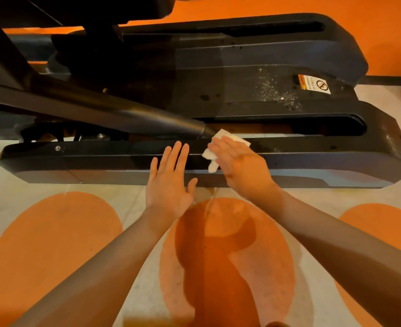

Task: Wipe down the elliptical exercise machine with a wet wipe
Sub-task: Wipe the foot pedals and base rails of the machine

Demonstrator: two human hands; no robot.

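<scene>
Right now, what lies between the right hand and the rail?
The white wipe: in the head view the right hand presses it flat on the near rail. The left hand is open beside it, holding nothing.

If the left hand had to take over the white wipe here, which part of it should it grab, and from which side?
Probably the loose corner of the wet wipe hanging over the near rail's front face. It sticks out below the right hand, which presses flat on the rest. The open left hand could pinch it from the left.
</scene>
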